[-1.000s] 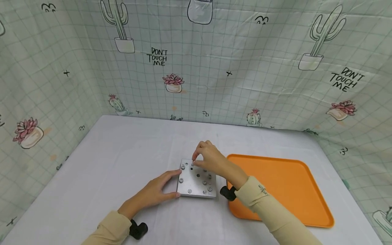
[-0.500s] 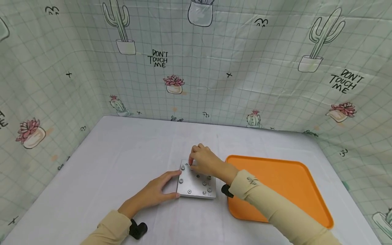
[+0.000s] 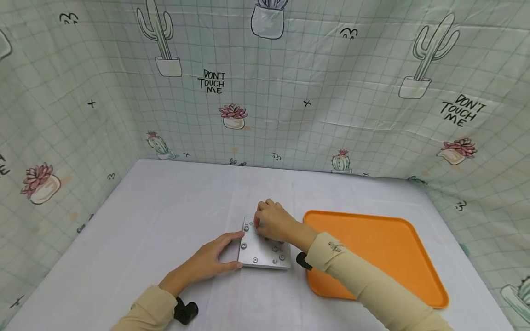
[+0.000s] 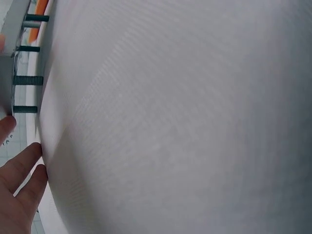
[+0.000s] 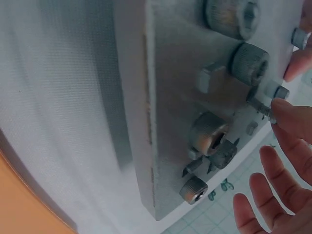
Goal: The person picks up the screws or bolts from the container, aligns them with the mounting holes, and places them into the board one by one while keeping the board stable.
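A silver metal plate (image 3: 262, 250) lies on the table with several socket-head screws in it. In the left wrist view, threaded screw shanks (image 4: 28, 80) stick out of its underside. My left hand (image 3: 213, 257) steadies the plate, its index finger and thumb against the left edge, fingers mostly straight. Over the plate's far left part, my right hand (image 3: 273, 221) pinches with thumb and index finger. The right wrist view shows a small screw (image 5: 263, 109) at the thumb tip, partly covered by it. A larger socket-head screw (image 5: 208, 132) stands nearby in the plate.
An orange tray (image 3: 381, 257) lies to the right of the plate, under my right forearm. White cloth (image 3: 186, 197) covers the table. A printed curtain (image 3: 281, 124) rises behind and at the sides.
My right hand has come slightly left and lower over the plate, so the pinched screw, visible one second ago, is now hidden in the head view. The left hand stays put.
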`<state>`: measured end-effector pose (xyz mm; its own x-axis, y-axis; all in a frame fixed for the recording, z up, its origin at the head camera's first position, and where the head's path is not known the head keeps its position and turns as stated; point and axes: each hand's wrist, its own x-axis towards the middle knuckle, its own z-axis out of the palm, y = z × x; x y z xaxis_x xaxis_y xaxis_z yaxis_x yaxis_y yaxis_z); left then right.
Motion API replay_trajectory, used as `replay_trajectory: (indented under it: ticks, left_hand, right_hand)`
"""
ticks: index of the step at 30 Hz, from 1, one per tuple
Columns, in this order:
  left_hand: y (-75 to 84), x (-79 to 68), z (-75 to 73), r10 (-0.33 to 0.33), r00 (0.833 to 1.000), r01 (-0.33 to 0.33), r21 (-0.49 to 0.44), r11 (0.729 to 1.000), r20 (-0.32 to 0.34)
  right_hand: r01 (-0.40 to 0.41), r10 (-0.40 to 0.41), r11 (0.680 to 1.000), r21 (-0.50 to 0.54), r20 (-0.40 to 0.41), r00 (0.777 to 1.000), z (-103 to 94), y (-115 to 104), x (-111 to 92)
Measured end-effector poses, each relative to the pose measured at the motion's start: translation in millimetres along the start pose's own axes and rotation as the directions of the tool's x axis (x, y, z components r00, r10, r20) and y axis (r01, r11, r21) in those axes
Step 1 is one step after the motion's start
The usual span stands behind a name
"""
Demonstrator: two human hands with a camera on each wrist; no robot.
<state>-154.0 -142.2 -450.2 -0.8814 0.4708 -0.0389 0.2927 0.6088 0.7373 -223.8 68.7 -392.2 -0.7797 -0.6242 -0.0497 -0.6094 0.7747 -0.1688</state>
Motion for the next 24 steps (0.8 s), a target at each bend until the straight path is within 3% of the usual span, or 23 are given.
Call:
replay_trajectory:
  ticks: [8,16,20,24]
  left_hand:
    - [-0.1,1.6,-1.1,0.002,1.000,-0.002,0.009,1.000,0.015]
    - [2.9,5.0,-7.3,0.006,0.999,-0.010,0.078,0.997,0.046]
    - [9.1,7.1,-15.4,0.005,0.996,-0.019,0.153,0.988,0.091]
    - [18.3,8.1,-26.5,0.007,0.991,-0.048,0.306,0.951,0.135]
  right_hand:
    - [-0.005,0.005,1.000,-0.005,0.013,1.000,3.4,2,-3]
    - [-0.053,0.054,0.996,0.067,-0.012,0.998,-6.4,14,-18]
    - [-0.054,0.059,0.995,0.084,-0.057,0.997,-11.5,26,-34]
    - [-0.033,0.044,0.994,0.108,-0.107,0.993,-14.5,36,-56]
